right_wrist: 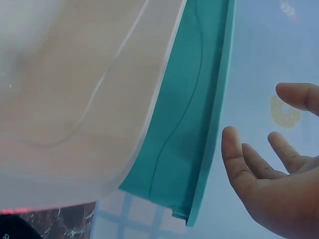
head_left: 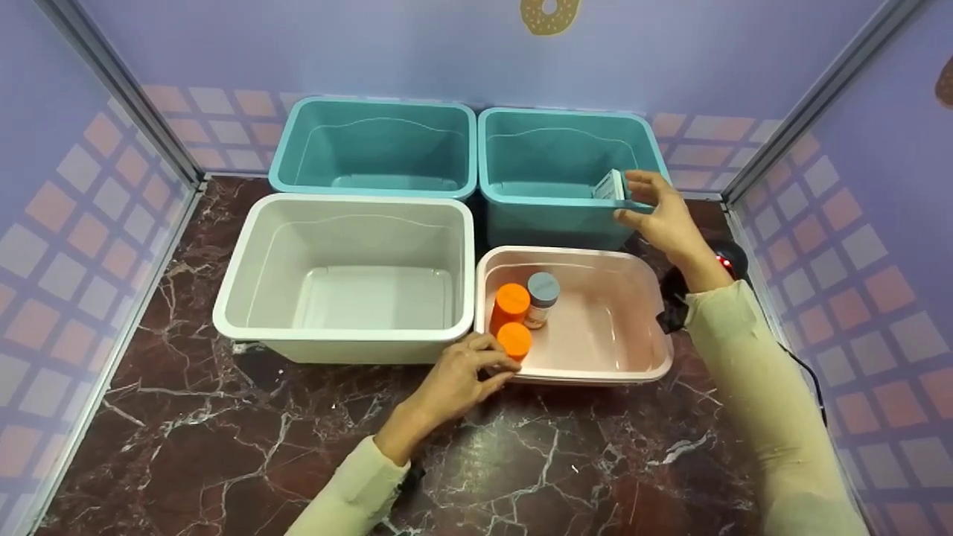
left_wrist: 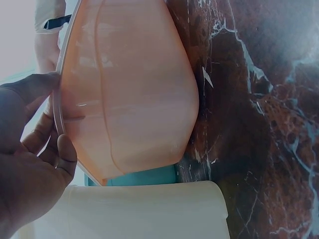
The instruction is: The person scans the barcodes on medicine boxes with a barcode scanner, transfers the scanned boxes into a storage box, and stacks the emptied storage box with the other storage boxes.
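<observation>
My left hand (head_left: 463, 376) rests at the front left corner of the pink bin (head_left: 588, 378), its loosely bent fingers at the rim and close beside an orange-capped bottle (head_left: 514, 340). A second orange-capped bottle (head_left: 512, 301) and a grey-capped bottle (head_left: 543, 289) stand next to it in the bin. Over the front right rim of the right teal bin (head_left: 555, 223) is my right hand (head_left: 665, 219), fingers spread and holding nothing in the right wrist view. Just left of its fingertips, a small white box (head_left: 610, 185) shows tilted inside that bin, partly hidden by the rim.
A white bin (head_left: 342, 336) stands left of the pink one, with another teal bin (head_left: 372, 141) behind it. A dark device with red lights (head_left: 728, 260) and a cable sit at the right. Patterned walls enclose the marbled table (head_left: 223, 447).
</observation>
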Demonstrator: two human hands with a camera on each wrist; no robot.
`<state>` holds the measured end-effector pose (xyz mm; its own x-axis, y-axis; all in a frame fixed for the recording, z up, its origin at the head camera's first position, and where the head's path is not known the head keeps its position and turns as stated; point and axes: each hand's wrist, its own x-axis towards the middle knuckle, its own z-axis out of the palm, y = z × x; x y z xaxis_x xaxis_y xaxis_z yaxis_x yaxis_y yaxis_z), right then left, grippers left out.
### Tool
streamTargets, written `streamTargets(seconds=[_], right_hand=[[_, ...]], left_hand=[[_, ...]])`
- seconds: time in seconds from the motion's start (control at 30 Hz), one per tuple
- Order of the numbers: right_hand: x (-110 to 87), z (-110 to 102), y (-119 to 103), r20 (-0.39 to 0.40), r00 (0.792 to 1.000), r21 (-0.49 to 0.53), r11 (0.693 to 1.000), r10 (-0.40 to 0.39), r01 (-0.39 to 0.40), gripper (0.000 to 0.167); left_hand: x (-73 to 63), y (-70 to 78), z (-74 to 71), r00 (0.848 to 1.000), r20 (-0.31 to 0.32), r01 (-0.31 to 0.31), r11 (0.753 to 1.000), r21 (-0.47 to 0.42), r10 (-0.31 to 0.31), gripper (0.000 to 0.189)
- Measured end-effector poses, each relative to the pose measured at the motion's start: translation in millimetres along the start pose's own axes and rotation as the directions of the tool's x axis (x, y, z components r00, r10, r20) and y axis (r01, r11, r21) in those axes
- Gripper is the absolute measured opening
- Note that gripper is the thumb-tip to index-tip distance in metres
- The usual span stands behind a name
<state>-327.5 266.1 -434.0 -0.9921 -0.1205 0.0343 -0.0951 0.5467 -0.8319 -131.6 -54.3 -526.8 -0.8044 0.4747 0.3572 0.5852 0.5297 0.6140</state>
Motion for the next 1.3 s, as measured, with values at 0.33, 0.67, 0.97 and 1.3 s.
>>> streamTargets(seconds=[0.33, 0.67, 0.97, 1.3], right_hand=[[-18.5, 5.4, -10.1, 0.07, 0.997, 0.057, 0.998, -0.028, 0.024, 0.057], [-35.2, 15.3, -17.4, 0.136, 0.989, 0.13, 0.99, -0.065, 0.047, 0.056], [-48.6, 30.0, -20.5, 0.192, 0.976, 0.169, 0.983, -0.099, 0.066, 0.051], [-62.5, 42.8, -20.4, 0.243, 0.963, 0.232, 0.971, -0.112, 0.054, 0.048]], left_hand=[[-0.4, 0.4, -0.1, 1.0, -0.004, 0.012, 1.0, -0.01, -0.012, 0.011], [0.8, 0.1, -0.4, 1.0, 0.008, 0.014, 1.0, 0.002, -0.014, 0.011], [-0.2, -0.1, -0.1, 1.0, 0.009, 0.012, 1.0, -0.001, -0.012, 0.012], [0.3, -1.1, 0.3, 1.0, 0.006, -0.002, 1.0, 0.004, 0.002, 0.011]])
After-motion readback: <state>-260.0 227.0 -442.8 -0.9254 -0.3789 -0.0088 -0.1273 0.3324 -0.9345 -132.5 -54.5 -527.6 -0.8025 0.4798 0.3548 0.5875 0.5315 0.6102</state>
